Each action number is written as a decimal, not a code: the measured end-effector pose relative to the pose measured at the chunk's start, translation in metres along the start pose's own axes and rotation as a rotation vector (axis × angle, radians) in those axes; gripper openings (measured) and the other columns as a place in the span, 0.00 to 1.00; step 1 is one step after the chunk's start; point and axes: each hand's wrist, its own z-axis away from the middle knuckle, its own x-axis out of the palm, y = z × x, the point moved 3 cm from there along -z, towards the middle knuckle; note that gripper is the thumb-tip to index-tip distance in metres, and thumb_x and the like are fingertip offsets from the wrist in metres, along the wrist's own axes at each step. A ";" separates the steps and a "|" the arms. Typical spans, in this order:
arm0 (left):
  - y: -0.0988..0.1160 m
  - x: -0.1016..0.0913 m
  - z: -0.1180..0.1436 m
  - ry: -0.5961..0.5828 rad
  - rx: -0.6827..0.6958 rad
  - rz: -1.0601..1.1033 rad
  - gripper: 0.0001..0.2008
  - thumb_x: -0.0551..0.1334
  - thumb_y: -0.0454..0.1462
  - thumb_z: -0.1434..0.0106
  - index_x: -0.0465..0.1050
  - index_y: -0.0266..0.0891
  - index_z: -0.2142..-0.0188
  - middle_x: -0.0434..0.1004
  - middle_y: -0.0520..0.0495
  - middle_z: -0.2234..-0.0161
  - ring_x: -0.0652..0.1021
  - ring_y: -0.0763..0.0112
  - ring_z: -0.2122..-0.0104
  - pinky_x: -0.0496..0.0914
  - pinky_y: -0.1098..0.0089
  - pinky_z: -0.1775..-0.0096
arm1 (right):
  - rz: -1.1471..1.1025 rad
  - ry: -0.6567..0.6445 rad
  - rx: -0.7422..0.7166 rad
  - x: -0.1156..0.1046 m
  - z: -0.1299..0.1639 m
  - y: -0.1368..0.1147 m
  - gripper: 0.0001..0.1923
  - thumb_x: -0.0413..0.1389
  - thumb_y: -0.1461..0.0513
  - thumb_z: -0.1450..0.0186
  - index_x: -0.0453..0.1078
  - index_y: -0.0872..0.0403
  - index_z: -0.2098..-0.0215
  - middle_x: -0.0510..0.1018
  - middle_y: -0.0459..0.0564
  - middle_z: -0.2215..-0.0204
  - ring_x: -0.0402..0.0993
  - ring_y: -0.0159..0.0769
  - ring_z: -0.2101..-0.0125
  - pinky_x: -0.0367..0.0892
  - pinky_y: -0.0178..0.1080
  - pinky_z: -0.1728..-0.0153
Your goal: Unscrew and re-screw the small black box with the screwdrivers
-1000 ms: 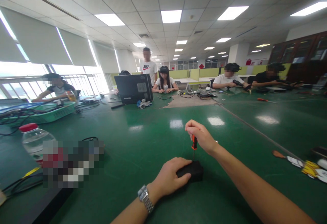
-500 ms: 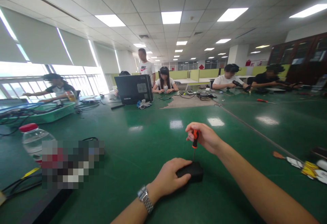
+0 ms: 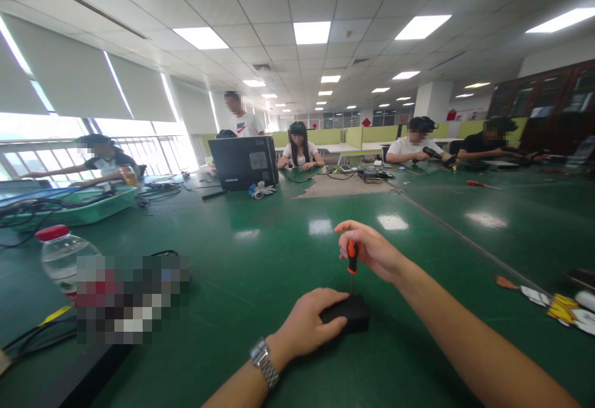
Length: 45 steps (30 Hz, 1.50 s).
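My left hand [image 3: 312,321], with a metal-banded watch [image 3: 264,361] on its wrist, grips a small black box-shaped part [image 3: 356,315] lying on the green tabletop [image 3: 260,259]. Its thumb and fingers lie along opposite sides of the part. Above it, my right hand [image 3: 369,248] holds a screwdriver [image 3: 352,258] with an orange and black handle, standing nearly upright. The shaft runs down to the far edge of the black part; exactly what the tip touches is too small to tell.
To the left stand a red-capped bottle [image 3: 67,262] and a green basket [image 3: 88,212] of cables. A black computer case [image 3: 244,163] and gloves [image 3: 261,190] lie ahead. Another screwdriver [image 3: 483,184] and a brush [image 3: 506,283] are at right. Several people sit around the table; one stands.
The screwdriver and my right hand have shifted very slightly left, the fingers a little more extended. My left hand and the black part stay put. The standing person has moved left.
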 end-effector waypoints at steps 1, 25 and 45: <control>0.000 0.000 0.000 -0.002 -0.001 0.001 0.19 0.62 0.38 0.39 0.69 0.43 0.47 0.76 0.47 0.53 0.75 0.62 0.56 0.67 0.66 0.51 | -0.004 -0.027 0.002 0.001 0.000 0.000 0.09 0.54 0.60 0.40 0.68 0.54 0.61 0.69 0.40 0.81 0.64 0.28 0.80 0.66 0.38 0.67; 0.000 0.000 0.000 0.000 0.003 0.011 0.19 0.61 0.39 0.38 0.70 0.43 0.47 0.76 0.46 0.53 0.75 0.63 0.56 0.67 0.66 0.51 | 0.056 -0.056 0.024 0.001 0.003 -0.004 0.11 0.57 0.58 0.41 0.71 0.56 0.63 0.69 0.40 0.81 0.65 0.28 0.80 0.66 0.38 0.67; 0.000 0.000 0.001 -0.003 0.001 0.012 0.19 0.62 0.38 0.39 0.69 0.43 0.47 0.76 0.47 0.53 0.75 0.63 0.56 0.67 0.66 0.51 | 0.129 0.042 0.000 0.001 0.003 -0.004 0.13 0.60 0.57 0.43 0.69 0.54 0.62 0.73 0.43 0.75 0.69 0.30 0.74 0.64 0.34 0.69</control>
